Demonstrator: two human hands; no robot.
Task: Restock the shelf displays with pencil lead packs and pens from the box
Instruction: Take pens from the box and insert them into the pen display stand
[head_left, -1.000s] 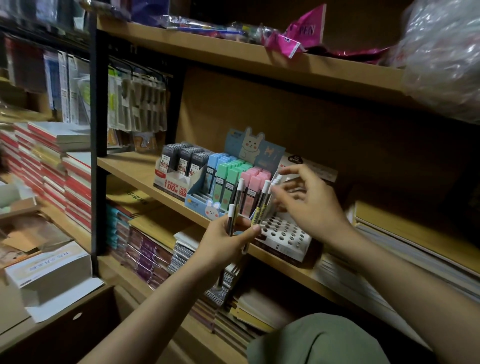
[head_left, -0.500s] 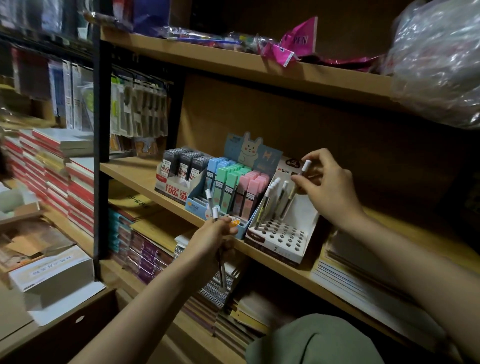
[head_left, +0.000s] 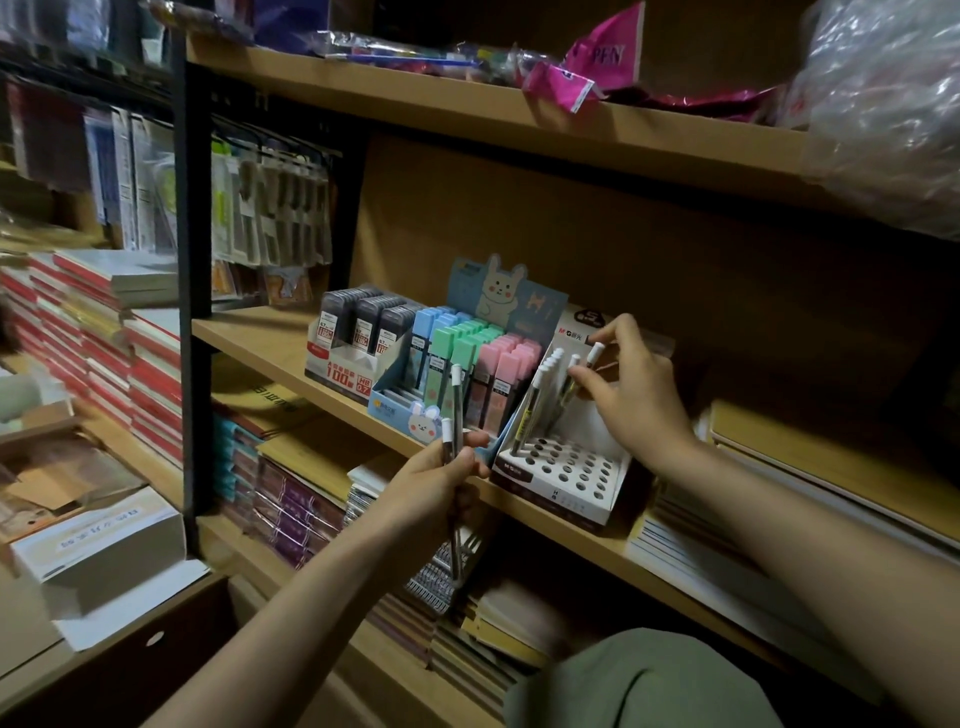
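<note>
Your right hand (head_left: 636, 387) pinches one pen (head_left: 586, 371) above the perforated display (head_left: 566, 467), your left hand (head_left: 436, 480) grips spare pens (head_left: 456, 410) just beside it: seat each upright in an empty hole.

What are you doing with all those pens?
A person is filling a white cardboard pen stand with round holes on a wooden shelf. The right hand is lowering one white-capped pen toward the back of the stand, beside a few pens already standing in it. The left hand holds a small bunch of white-capped pens waiting their turn. Most holes are still empty. Next to the stand sits a bunny-decorated box of blue, green and pink lead packs.
</note>
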